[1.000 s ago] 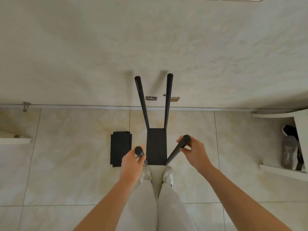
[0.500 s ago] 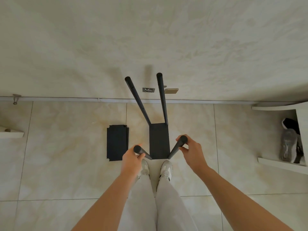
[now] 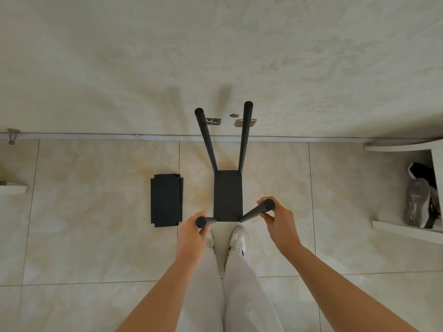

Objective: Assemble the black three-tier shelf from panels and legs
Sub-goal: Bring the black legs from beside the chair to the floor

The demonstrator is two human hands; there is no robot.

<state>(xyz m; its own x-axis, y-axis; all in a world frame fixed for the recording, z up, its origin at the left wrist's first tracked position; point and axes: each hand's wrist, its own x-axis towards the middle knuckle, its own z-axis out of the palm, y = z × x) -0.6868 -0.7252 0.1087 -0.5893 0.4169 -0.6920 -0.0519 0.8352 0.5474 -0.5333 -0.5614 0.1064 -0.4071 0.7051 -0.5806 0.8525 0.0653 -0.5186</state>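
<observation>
Between the feet (image 3: 237, 238) and wall (image 3: 215, 56): left hand (image 3: 191, 232) and right hand (image 3: 279, 222), fingers curled round the near legs (image 3: 254, 213), have squared the frame (image 3: 227, 195); loose panel (image 3: 166, 200) likely next.

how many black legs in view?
4, at the panel corners: far-left leg, far-right leg, near-left leg gripped by the left hand, near-right leg gripped by the right hand. None visible loose.

One wide-angle camera rides on the person's head and looks forward and steeply down. The wall (image 3: 143, 56) fills the upper frame, the floor (image 3: 96, 236) the lower, with the shoes (image 3: 238, 237) just below centre. Both forearms enter from the bottom edge. The left hand (image 3: 191, 236), gripping the near-left leg (image 3: 201, 222), and the right hand (image 3: 280, 224), gripping the near-right leg (image 3: 257, 212), sit close, mid-frame.
</observation>
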